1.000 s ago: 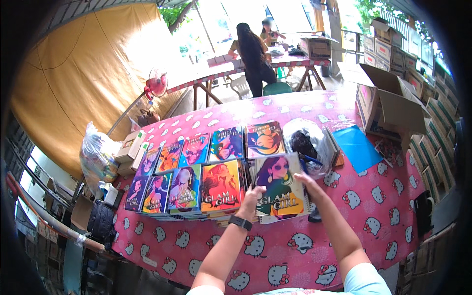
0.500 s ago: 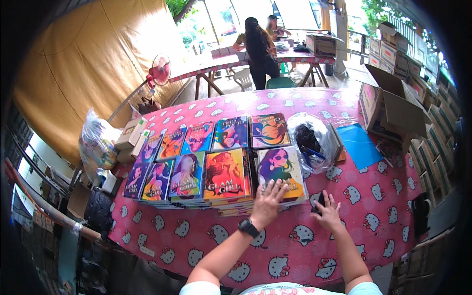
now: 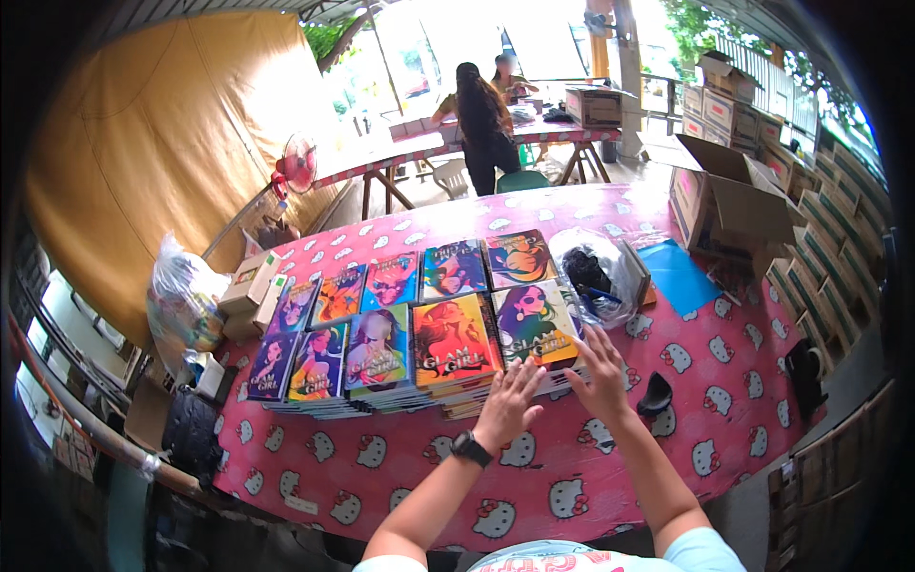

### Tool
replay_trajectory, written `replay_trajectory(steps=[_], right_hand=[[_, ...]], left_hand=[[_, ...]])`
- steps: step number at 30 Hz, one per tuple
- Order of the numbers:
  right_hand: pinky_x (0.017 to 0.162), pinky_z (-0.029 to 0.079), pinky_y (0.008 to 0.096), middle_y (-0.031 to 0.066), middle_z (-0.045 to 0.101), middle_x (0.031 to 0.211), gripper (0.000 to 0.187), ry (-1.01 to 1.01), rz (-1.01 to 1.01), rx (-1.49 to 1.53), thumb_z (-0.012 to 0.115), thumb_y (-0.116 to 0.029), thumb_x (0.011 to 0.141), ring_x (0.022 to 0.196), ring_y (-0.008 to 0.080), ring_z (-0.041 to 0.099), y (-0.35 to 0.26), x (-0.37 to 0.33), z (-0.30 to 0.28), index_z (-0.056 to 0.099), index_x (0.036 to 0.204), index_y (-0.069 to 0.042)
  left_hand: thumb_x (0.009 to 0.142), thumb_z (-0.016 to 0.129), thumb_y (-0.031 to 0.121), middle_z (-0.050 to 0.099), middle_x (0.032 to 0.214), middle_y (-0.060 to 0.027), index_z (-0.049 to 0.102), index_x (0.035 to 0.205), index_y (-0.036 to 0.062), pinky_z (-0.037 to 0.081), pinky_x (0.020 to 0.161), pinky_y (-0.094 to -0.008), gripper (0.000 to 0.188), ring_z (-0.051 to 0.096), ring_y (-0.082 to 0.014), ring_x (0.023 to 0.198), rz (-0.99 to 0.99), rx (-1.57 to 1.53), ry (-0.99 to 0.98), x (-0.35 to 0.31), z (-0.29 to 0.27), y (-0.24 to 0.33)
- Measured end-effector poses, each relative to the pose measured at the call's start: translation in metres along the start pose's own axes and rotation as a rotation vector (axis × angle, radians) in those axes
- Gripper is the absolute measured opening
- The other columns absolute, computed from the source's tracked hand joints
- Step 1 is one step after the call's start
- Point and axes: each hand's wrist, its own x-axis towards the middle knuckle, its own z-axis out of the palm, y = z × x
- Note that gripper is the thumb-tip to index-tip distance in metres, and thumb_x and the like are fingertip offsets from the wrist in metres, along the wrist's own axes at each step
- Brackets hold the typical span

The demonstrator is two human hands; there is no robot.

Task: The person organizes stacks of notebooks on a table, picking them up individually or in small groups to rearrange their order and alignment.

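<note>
Left hand (image 3: 515,398), right hand (image 3: 600,374) at edges of notebook stack (image 3: 530,319); open tablecloth (image 3: 553,458) nearer.

That notebook (image 3: 531,319), a sunglasses-wearing figure on its cover, lies flat, face up, atop the front row's right-hand stack (image 3: 556,382).

This looks like an open-sided packing workshop: stacked cartons (image 3: 839,234) line the right edge, a tan tarpaulin (image 3: 172,143) walls the upper left, two people (image 3: 479,124) occupy a trestle counter (image 3: 381,164) at upper centre, and notebook stacks (image 3: 457,345) fill mid-frame.
</note>
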Motion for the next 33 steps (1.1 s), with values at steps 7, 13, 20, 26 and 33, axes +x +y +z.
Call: replay_trajectory(steps=[7, 13, 20, 26, 33], right_hand=[[0.107, 0.015, 0.0525, 0.0117, 0.035, 0.141, 0.054, -0.251, 0.087, -0.332, 0.043, -0.046, 0.087, 0.132, 0.0288, 0.029, -0.028, 0.040, 0.102, 0.043, 0.132, -0.016], [0.108, 0.013, 0.0487, 0.0072, 0.031, 0.144, 0.052, -0.364, 0.156, -0.383, 0.037, -0.046, 0.089, 0.134, 0.0253, 0.025, -0.036, 0.045, 0.103, 0.040, 0.135, -0.020], [0.109, 0.010, 0.0475, 0.0045, 0.030, 0.145, 0.057, -0.436, 0.325, -0.236, 0.050, -0.043, 0.083, 0.136, 0.0226, 0.021, -0.033, 0.054, 0.095, 0.039, 0.135, -0.022], [0.107, 0.019, 0.0442, 0.0103, 0.045, 0.134, 0.050, -0.312, 0.343, -0.143, 0.057, -0.034, 0.075, 0.129, 0.0278, 0.034, -0.038, 0.060, 0.106, 0.057, 0.120, -0.013], [0.070, 0.048, 0.0282, 0.0113, 0.064, 0.085, 0.015, -0.002, 0.321, 0.493, 0.057, -0.006, 0.076, 0.078, 0.0188, 0.061, -0.123, 0.085, 0.123, 0.063, 0.086, 0.003]], left_hand=[[0.078, 0.064, 0.015, 0.061, 0.108, -0.0147, 0.064, 0.099, 0.0022, 0.046, 0.085, -0.0432, 0.024, 0.058, -0.0333, 0.101, 0.019, -0.811, 0.128, -0.083, -0.177, -0.010], [0.077, 0.060, 0.008, 0.054, 0.093, -0.0039, 0.059, 0.083, 0.0151, 0.045, 0.073, -0.0382, 0.009, 0.055, -0.0224, 0.082, 1.171, -1.375, 0.397, -0.166, -0.368, 0.023], [0.088, 0.046, 0.015, 0.052, 0.079, 0.0006, 0.056, 0.080, 0.0164, 0.043, 0.058, -0.0278, 0.013, 0.053, -0.0135, 0.070, 1.184, -1.277, 0.035, -0.198, -0.410, 0.018], [0.073, 0.068, 0.015, 0.060, 0.076, -0.0065, 0.062, 0.091, 0.0038, 0.047, 0.066, -0.0355, 0.022, 0.059, -0.0244, 0.069, 0.398, -0.883, -0.196, -0.228, -0.312, -0.031], [0.082, 0.062, 0.036, 0.063, 0.098, -0.0142, 0.053, 0.117, 0.0043, 0.047, 0.081, -0.0329, 0.048, 0.060, -0.0257, 0.094, -0.585, -0.434, -0.376, -0.311, -0.250, -0.115]])
